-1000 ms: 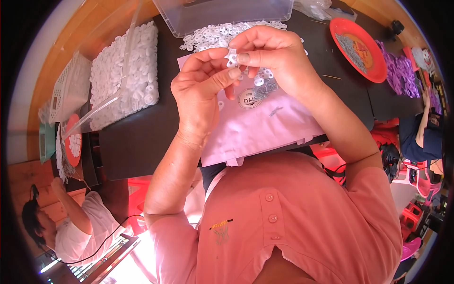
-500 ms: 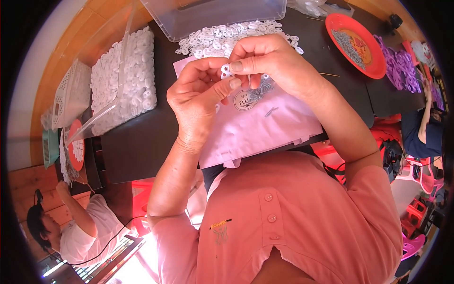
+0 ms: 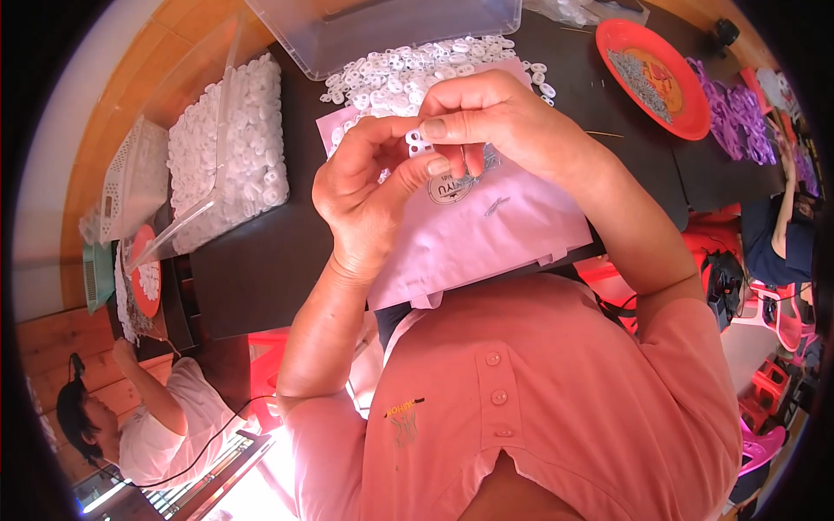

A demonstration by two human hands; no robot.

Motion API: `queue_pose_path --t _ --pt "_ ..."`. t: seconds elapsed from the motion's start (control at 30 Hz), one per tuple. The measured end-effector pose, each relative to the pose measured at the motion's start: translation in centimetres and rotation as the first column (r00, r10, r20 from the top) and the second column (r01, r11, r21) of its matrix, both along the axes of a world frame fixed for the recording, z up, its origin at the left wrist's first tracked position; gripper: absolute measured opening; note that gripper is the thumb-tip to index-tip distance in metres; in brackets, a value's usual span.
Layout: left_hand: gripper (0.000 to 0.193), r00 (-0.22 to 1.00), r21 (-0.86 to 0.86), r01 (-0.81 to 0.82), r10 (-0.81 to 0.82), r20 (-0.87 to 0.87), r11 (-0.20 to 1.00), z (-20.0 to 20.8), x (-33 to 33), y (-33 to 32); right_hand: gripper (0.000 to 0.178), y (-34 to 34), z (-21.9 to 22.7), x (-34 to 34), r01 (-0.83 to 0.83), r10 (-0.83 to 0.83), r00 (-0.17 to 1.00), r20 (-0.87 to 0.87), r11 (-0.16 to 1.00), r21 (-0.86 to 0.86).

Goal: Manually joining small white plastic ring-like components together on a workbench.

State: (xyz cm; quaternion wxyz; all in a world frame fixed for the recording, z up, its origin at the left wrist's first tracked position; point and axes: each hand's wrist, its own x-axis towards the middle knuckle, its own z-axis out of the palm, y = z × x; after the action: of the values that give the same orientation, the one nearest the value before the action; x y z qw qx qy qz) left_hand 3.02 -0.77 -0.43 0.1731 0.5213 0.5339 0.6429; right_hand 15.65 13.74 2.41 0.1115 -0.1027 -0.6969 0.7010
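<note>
A small white plastic piece with round holes (image 3: 418,139) is pinched between my two hands, above a pink cloth or bag (image 3: 530,226). My left hand (image 3: 365,191) grips its lower end between thumb and fingers. From the other side, the thumb and forefinger of my right hand (image 3: 504,113) close on its upper end. Under my right fingers a bunch of thin grey pieces (image 3: 492,160) lies on the pink cloth, partly hidden. A few more grey slivers (image 3: 497,207) rest nearer to me. Just beyond my hands spreads a pile of similar white pieces (image 3: 373,78).
A clear bin (image 3: 382,35) lies behind the pile. At left stands a clear box (image 3: 208,204) full of white pieces. A red plate (image 3: 692,104) of grey bits sits at far right, beside purple straps (image 3: 738,130). Another person (image 3: 165,425) works at lower left.
My left hand has shifted slightly down and right, and its fingers have moved a little around the white piece. Both hands still hold it. The whole view has shifted slightly.
</note>
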Motion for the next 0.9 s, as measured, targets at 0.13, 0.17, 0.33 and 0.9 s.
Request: queue_pose_path --t 0.13,0.17,0.33,0.9 --pt "0.031 0.999 0.036 0.013 -0.011 -0.049 0.999 -0.2 -0.2 -0.6 0.024 -0.3 0.8 0.3 -0.092 0.092 0.994 0.062 0.996 -0.001" --pt "0.03 0.999 0.048 0.038 -0.038 -0.011 0.998 0.1 0.0 -0.7 0.024 -0.4 0.8 0.3 -0.089 0.089 0.994 0.062 0.996 -0.003" --pt "0.028 0.996 0.097 0.092 -0.094 0.012 0.991 0.8 0.4 -1.4 0.023 -1.1 1.0 0.4 -0.139 0.143 0.99 0.013 0.978 -0.155" --pt "0.025 0.963 0.225 0.23 -0.255 0.091 0.947 0.2 0.4 -1.0 0.022 -1.3 0.4 0.4 -0.203 0.198 0.979 -0.048 0.956 -0.211"
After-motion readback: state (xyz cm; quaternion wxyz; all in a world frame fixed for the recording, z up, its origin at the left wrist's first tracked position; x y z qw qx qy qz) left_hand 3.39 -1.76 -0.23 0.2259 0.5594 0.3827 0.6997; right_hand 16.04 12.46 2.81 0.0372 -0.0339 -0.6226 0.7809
